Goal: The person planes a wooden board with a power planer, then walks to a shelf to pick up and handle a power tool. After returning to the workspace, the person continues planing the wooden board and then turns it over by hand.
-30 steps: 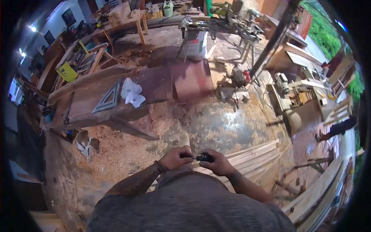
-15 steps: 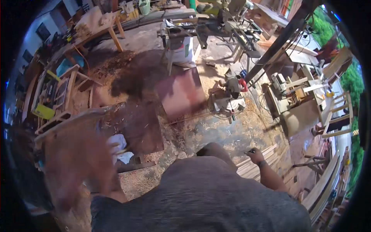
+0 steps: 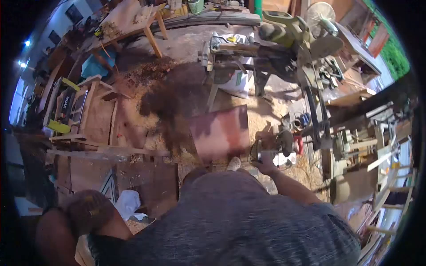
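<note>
Holding the right hand near the power saw ahead, possibly risking a knock by misjudging clearance; holding the blurred left hand left of the white bag; leaving both grips impossible to tell; perhaps slipping on loose shavings.

Brown bench: white bag, set square; floor: scattered shavings

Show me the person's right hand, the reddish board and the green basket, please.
Right hand point(image 3: 266, 165): head view, on the back of the hand.
Reddish board point(image 3: 222, 134): head view, on the middle of its flat face.
Green basket point(image 3: 195, 6): head view, on its side wall.
</note>
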{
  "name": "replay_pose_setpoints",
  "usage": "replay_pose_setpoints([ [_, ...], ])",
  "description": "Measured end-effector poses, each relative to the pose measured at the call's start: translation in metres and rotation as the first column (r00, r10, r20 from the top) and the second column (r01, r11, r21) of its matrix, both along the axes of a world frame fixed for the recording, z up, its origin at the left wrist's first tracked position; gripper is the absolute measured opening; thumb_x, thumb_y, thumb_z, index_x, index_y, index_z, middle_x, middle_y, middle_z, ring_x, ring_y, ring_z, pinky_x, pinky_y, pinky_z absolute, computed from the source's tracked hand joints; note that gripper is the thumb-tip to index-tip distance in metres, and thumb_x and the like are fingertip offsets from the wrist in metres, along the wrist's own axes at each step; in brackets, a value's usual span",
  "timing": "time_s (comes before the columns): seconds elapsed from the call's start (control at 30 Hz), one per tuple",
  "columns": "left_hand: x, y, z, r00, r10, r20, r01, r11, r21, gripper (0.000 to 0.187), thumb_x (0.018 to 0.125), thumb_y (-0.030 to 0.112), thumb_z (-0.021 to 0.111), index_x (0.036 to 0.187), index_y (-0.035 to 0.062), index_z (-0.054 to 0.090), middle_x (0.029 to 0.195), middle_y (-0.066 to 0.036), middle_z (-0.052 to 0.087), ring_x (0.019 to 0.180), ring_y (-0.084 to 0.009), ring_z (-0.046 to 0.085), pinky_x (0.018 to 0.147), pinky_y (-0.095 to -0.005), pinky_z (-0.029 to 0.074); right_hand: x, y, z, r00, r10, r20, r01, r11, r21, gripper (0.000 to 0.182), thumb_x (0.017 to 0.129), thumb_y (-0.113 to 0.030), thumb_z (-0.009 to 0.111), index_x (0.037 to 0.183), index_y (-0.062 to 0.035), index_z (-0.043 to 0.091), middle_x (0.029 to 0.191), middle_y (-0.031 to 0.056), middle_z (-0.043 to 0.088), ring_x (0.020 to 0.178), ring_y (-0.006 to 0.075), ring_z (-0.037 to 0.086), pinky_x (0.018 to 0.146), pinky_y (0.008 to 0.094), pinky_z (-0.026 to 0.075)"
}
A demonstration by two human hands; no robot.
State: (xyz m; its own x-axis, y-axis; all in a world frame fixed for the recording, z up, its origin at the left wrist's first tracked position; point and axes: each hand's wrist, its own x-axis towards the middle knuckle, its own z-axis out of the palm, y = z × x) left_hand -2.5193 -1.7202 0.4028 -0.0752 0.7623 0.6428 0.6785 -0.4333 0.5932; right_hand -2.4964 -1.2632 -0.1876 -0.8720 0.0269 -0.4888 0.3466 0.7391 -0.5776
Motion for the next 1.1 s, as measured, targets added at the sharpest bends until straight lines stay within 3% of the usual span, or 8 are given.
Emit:
replay_pose_setpoints([
  [0.13,-0.036,0.010,0.013,0.997,0.072,-0.026,-0.071,0.997,0.033,0.020,0.093,0.011,0.065,0.108,0.0017,0.074,0.129,-0.011,0.067,0.091,-0.0261,0.071,0.071,-0.0396,0.062,-0.143,-0.070,0.095,0.981,0.188,0.042,-0.173,0.957,-0.231,0.049,0.089,-0.041,0.076,0.115,-0.0017,0.062,0.096,0.0147,0.071,0.093,0.0259,0.069,0.082,0.0413,0.054],
  [0.23,-0.059,0.003,0.019,0.993,0.111,-0.039,-0.109,0.992,0.065,0.021,0.094,0.010,0.063,0.109,0.0018,0.075,0.131,-0.011,0.067,0.091,-0.0270,0.072,0.069,-0.0404,0.063,-0.205,-0.096,0.084,0.943,0.258,-0.211,-0.322,0.870,-0.373,0.045,0.090,-0.039,0.076,0.114,-0.0021,0.065,0.097,0.0120,0.069,0.091,0.0228,0.065,0.086,0.0384,0.053],
  [0.43,-0.118,-0.042,0.000,0.967,0.248,0.057,-0.253,0.960,0.120,0.020,0.094,0.008,0.060,0.106,0.0040,0.075,0.128,-0.009,0.069,0.089,-0.0255,0.072,0.067,-0.0404,0.063,-0.319,-0.135,0.112,0.864,0.439,-0.248,-0.504,0.734,-0.455,0.045,0.090,-0.035,0.075,0.120,-0.0037,0.065,0.096,0.0096,0.068,0.092,0.0201,0.064,0.085,0.0369,0.052],
  [0.5,-0.144,-0.071,-0.008,0.953,0.274,0.132,-0.284,0.957,0.062,0.020,0.095,0.009,0.059,0.105,0.0051,0.076,0.125,-0.008,0.070,0.089,-0.0250,0.072,0.067,-0.0403,0.063,-0.367,-0.159,0.119,0.871,0.446,-0.208,-0.492,0.794,-0.358,0.045,0.090,-0.033,0.075,0.123,-0.0050,0.065,0.098,0.0080,0.069,0.090,0.0172,0.064,0.082,0.0345,0.053],
  [0.7,-0.306,-0.188,-0.088,0.962,0.228,0.147,-0.246,0.961,0.122,0.020,0.096,0.013,0.060,0.107,0.0048,0.075,0.125,-0.009,0.070,0.092,-0.0256,0.071,0.071,-0.0411,0.062,-0.533,-0.287,0.158,0.815,0.523,-0.248,-0.579,0.730,-0.364,0.037,0.094,-0.033,0.075,0.120,-0.0091,0.066,0.094,0.0051,0.069,0.076,0.0106,0.063,0.069,0.0309,0.054],
  [0.73,-0.345,-0.212,-0.095,0.967,0.209,0.148,-0.228,0.965,0.130,0.021,0.096,0.013,0.060,0.107,0.0047,0.075,0.125,-0.010,0.070,0.092,-0.0257,0.071,0.072,-0.0412,0.062,-0.561,-0.319,0.183,0.846,0.533,-0.023,-0.503,0.783,-0.365,0.035,0.096,-0.034,0.073,0.121,-0.0110,0.066,0.091,0.0039,0.070,0.072,0.0102,0.064,0.068,0.0317,0.054],
  [0.93,-0.586,-0.332,-0.116,0.974,0.089,0.209,-0.134,0.968,0.211,0.022,0.097,0.017,0.061,0.109,0.0044,0.075,0.125,-0.011,0.070,0.095,-0.0264,0.070,0.076,-0.0421,0.060,-0.726,-0.418,0.110,0.854,0.519,0.049,-0.486,0.827,-0.282,0.039,0.095,-0.038,0.073,0.122,-0.0105,0.066,0.094,0.0063,0.072,0.073,0.0127,0.065,0.070,0.0339,0.054],
  [1.1,-0.698,-0.382,-0.108,0.972,-0.026,0.234,-0.033,0.970,0.243,0.024,0.098,0.020,0.061,0.110,0.0042,0.074,0.124,-0.012,0.070,0.097,-0.0269,0.070,0.079,-0.0427,0.059,-0.799,-0.368,0.047,0.872,0.490,-0.003,-0.490,0.872,0.011,0.046,0.092,-0.045,0.074,0.118,-0.0067,0.068,0.099,0.0133,0.073,0.086,0.0211,0.069,0.078,0.0394,0.054],
])
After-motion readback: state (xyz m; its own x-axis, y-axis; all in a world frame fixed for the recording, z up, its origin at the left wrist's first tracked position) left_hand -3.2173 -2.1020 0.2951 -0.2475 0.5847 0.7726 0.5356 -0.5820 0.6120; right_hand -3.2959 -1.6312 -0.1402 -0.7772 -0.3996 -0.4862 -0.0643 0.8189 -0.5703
